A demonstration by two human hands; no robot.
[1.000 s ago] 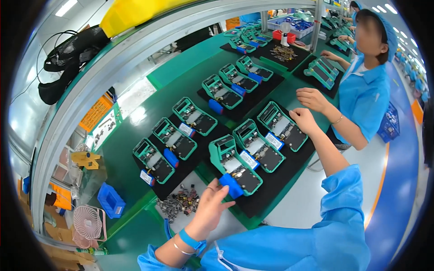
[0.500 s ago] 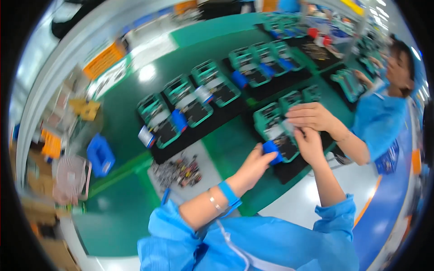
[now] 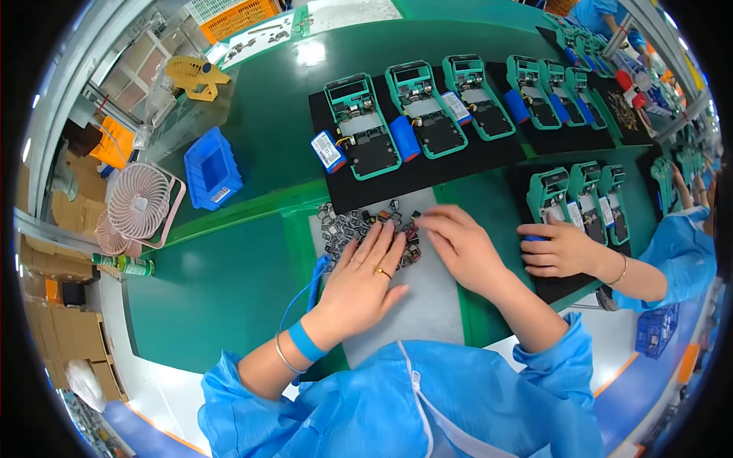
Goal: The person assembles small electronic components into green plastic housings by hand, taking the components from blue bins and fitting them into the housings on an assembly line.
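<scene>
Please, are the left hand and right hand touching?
Apart. In the head view, small parts show in the gap between the left hand and the right hand.

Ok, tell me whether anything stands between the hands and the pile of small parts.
Nothing visible does: the left hand is partly over the pile of small parts, and the right hand is beside the pile's right edge.

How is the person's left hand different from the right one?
The left hand wears a ring, blue wristband and bracelet; the right hand shows none. The left hand covers some small parts; the right hand is by their right edge. Both are ungloved.
</scene>
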